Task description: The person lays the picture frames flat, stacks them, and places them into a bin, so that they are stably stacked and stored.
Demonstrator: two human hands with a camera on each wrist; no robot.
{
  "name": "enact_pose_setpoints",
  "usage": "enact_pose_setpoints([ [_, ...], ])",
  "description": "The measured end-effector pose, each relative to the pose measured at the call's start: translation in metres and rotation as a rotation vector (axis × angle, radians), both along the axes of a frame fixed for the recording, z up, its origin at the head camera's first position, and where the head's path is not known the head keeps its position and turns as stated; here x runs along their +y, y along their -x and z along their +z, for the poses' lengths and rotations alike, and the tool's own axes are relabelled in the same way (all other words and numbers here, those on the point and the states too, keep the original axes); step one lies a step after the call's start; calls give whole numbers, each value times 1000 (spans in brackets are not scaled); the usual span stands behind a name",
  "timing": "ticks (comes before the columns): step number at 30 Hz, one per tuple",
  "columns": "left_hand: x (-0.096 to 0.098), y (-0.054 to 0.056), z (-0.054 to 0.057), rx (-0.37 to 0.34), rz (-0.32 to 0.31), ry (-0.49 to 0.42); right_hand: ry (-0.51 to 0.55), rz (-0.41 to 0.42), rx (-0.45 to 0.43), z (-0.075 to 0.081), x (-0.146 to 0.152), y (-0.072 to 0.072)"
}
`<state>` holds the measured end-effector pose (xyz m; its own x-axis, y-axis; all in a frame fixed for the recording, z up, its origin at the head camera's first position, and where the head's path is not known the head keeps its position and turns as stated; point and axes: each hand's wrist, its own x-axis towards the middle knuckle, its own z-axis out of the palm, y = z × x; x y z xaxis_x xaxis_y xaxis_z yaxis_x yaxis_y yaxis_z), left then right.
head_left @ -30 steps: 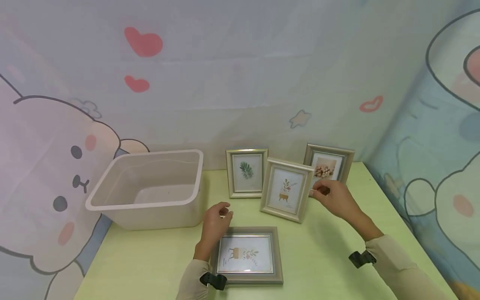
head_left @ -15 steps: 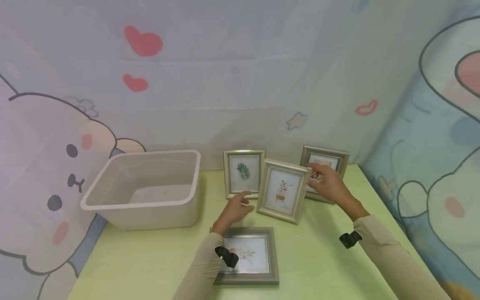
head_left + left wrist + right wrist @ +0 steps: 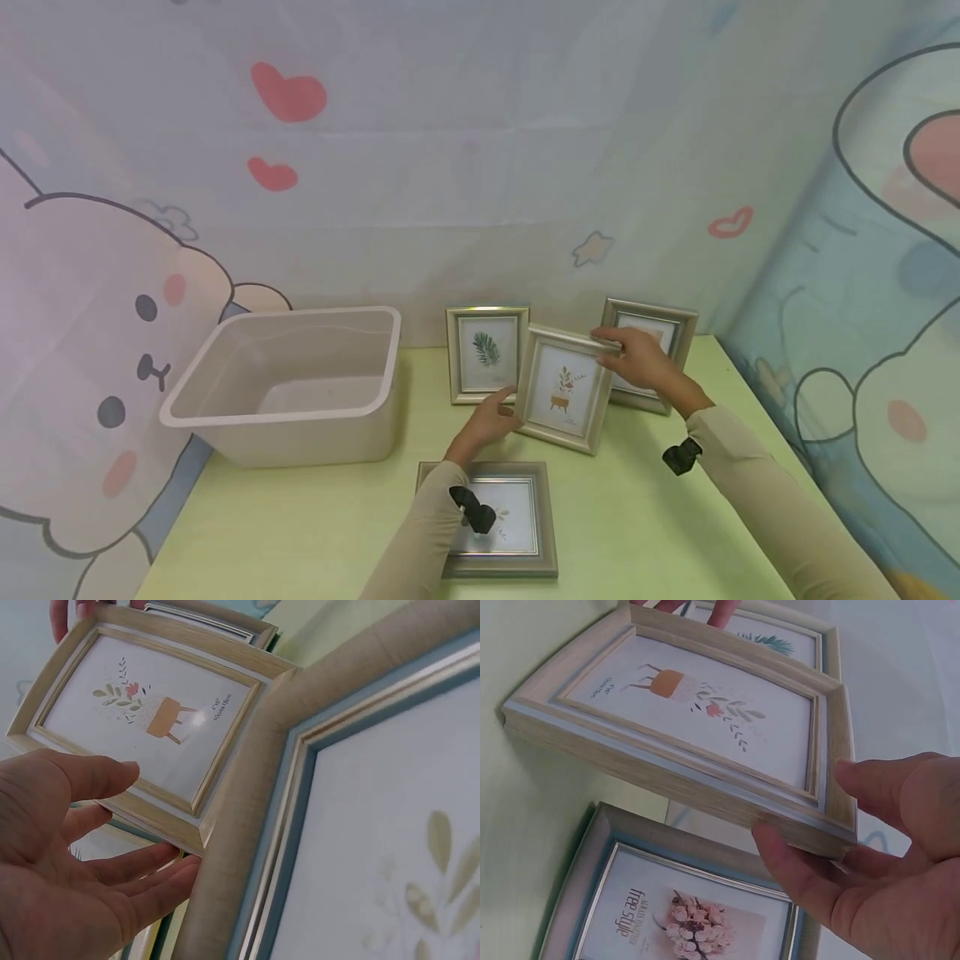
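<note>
got the pale frame [image 3: 564, 390] pinched near the upper right corner with the right hand [image 3: 637, 360], thumb on the front of the border and fingers along the side edge. sitting tilted, in front of and between the leaf frame [image 3: 487, 350] and the flower frame [image 3: 697, 919], as seen from the head camera. holding the left hand [image 3: 487, 421] loose by the lower left edge of the pale frame, not gripping anything, with fingers spread and relaxed. can't really tell if actually touching there. also seeing a flat frame [image 3: 517, 521] lying face up on the green table [image 3: 615, 533], partly covered by the left sleeve [image 3: 423, 529] in the head view, with a plant picture inside. over on the left, just past the leaf frame, add a beige bin [image 3: 300, 440] with an open top. behind all of it, got a backdrop [image 3: 465, 208] printed with red hearts and a little star.
</note>
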<state>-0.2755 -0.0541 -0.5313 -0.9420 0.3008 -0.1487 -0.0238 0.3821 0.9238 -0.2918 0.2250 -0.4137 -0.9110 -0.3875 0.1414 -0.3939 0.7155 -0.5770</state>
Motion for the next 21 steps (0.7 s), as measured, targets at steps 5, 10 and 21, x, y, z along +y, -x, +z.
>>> enact_pose_setpoints([
  [5,2,2,-1,-61,1,-110,36,26,-113,-2,2,8],
  [10,4,5,-5,-69,26,-178,76,20,-152,-5,5,12],
  [21,7,7,-8,-22,55,-247,112,-8,-156,-6,8,11],
])
